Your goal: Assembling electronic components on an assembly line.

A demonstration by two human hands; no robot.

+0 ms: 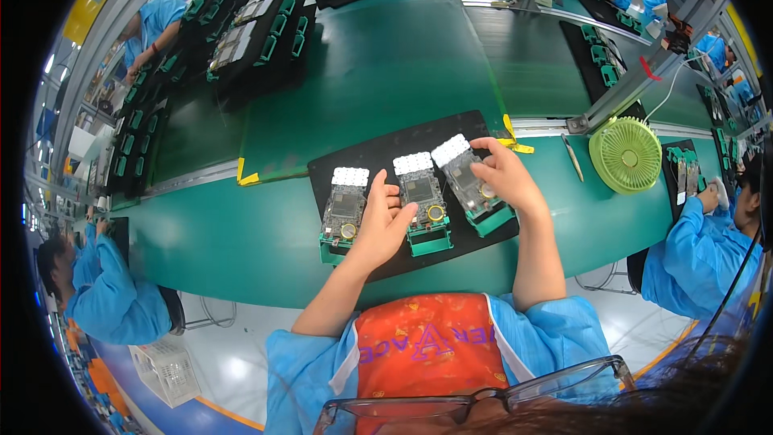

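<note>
Three circuit boards lie side by side on a black tray [366, 147]. Each has a white, grid-like top end and a round, yellow-rimmed part, with a green plastic holder at its near end. My left hand [380, 221] rests between the left board [346, 203] and the middle board [418, 190]; its fingers are apart, and its thumb reaches the middle board's edge. On the right, the tilted circuit board [461, 175] is gripped by my right hand [509, 175], fingers at its upper right edge and thumb over its face. Its green holder [489, 221] sits below.
A green fan [626, 155] and a pen [572, 159] lie to the right on the green bench [217, 229]. Beyond runs a green belt [394, 56] with black trays of boards [241, 36]. A metal post [620, 84] rises at right. Several co-workers sit around.
</note>
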